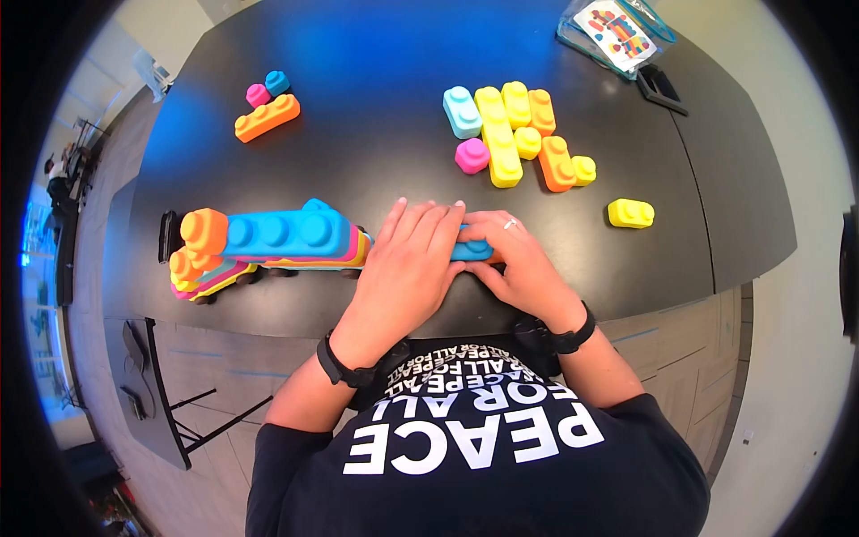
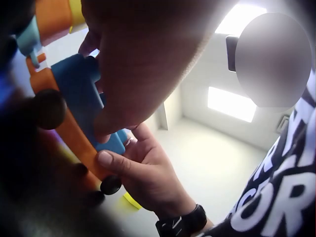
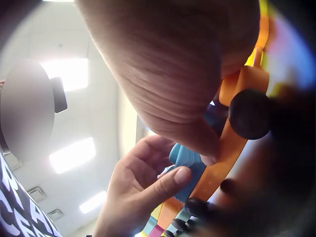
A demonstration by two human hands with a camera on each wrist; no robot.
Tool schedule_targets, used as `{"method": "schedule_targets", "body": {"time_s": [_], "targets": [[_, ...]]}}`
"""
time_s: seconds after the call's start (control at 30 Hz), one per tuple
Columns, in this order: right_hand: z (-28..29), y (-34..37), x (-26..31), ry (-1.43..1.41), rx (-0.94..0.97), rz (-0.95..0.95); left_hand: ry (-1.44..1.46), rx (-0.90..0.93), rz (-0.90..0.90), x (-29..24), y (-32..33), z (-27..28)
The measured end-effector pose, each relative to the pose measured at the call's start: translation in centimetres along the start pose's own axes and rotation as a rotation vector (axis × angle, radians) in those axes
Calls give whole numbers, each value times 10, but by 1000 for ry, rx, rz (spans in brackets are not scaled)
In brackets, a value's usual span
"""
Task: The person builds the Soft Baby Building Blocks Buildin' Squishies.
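Both hands hold a blue block [image 1: 474, 250] on an orange wheeled base [image 2: 74, 126]. The left hand [image 1: 412, 259] lies over the block, fingers across the top and far side, thumb on the near side; its thumb presses blue in the right wrist view. At the right end, the right hand [image 1: 521, 264] pinches the block and base between thumb and fingers, its thumb against the orange base [image 3: 222, 158]. The hands hide most of the block in the head view. Left of them stands a toy train with a long blue block [image 1: 277, 234] and orange blocks [image 1: 204, 231].
At the back left lie an orange block [image 1: 267, 118] and pink and blue pieces. Several yellow, orange, light blue and pink blocks [image 1: 499, 134] sit beyond the hands. A yellow block [image 1: 631, 213] lies to the right. At the back right is a clear bag [image 1: 613, 36].
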State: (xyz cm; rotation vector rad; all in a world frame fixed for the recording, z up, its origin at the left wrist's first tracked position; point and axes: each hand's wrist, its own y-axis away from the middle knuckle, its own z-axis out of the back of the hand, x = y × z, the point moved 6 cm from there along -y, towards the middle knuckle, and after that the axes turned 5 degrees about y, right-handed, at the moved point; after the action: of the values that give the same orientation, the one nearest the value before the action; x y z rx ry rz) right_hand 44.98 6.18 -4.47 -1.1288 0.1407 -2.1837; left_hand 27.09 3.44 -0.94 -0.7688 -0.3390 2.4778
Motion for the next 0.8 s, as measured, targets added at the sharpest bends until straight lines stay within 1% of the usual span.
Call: {"method": "schedule_targets", "body": {"time_s": [0.1, 0.2, 0.27, 0.3, 0.33, 0.37, 0.4, 0.43, 0.47, 0.53, 0.63, 0.73, 0.8], "targets": [[-1, -2, 1, -36, 22, -40, -79, 45, -10, 5, 0, -12], [18, -7, 7, -110, 70, -22, -136, 75, -16, 7, 0, -12], [47, -11, 0, 57, 18, 18, -159, 77, -21, 8, 2, -12], [65, -13, -13, 114, -12, 0, -177, 66, -26, 9, 3, -12], [83, -13, -28, 170, -52, -72, -196, 54, -32, 10, 4, -12], [100, -16, -40, 296, -82, -119, -183, 53, -28, 11, 5, -11], [118, -14, -55, 464, -180, -119, -170, 52, -27, 13, 6, -9], [131, -14, -73, 554, -163, -198, -157, 50, -28, 15, 6, -8], [141, -15, -87, 593, -155, -234, -151, 55, -24, 16, 6, -7], [148, -13, -102, 623, -144, -281, -139, 64, -12, 17, 7, -5], [149, -13, -128, 586, -10, -466, -128, 70, 2, 19, 9, -3], [155, -13, -124, 651, -95, -402, -137, 65, -3, 19, 9, -2], [159, -13, -107, 531, -212, -366, -141, 67, 3, 19, 8, -3]]}}
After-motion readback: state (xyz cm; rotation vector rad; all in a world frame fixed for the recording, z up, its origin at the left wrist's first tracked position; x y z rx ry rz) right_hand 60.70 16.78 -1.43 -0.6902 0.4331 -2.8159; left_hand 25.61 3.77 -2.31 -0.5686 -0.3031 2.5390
